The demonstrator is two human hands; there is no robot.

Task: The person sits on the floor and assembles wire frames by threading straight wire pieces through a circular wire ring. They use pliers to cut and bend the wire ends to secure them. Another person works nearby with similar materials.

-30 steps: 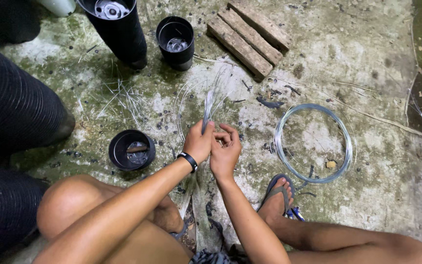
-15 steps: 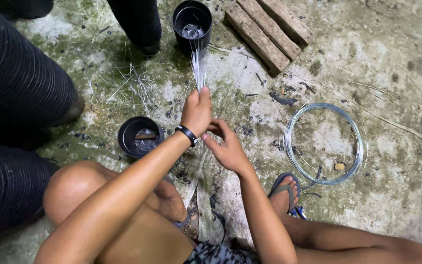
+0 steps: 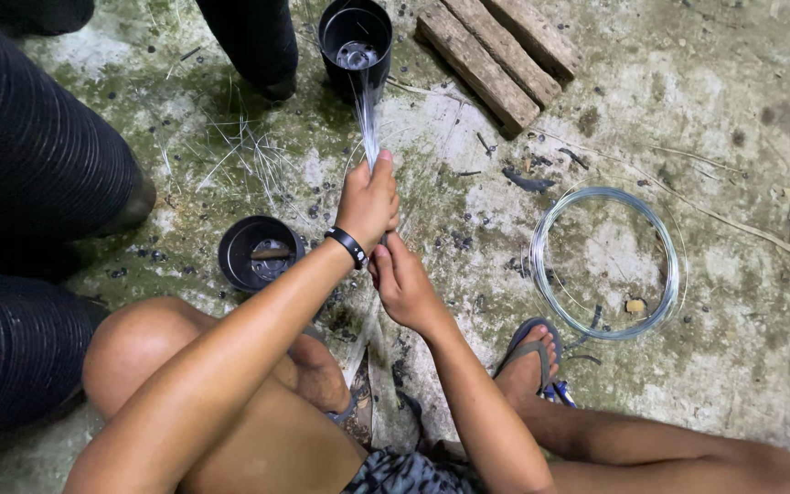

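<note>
We've got our left hand [image 3: 369, 203] fisted round a bundle of thin clear strands [image 3: 365, 119] whose long axis runs straight up-frame toward the black cup [image 3: 355, 37]. Our right hand [image 3: 402, 284] pinches the same bundle just below, touching the left.

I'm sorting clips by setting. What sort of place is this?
Probably an informal outdoor or yard work spot on the ground, not a bench. The person sits on a mossy, stained concrete floor, with weathered wooden planks, a coil of clear line and black ribbed pipes around.
</note>
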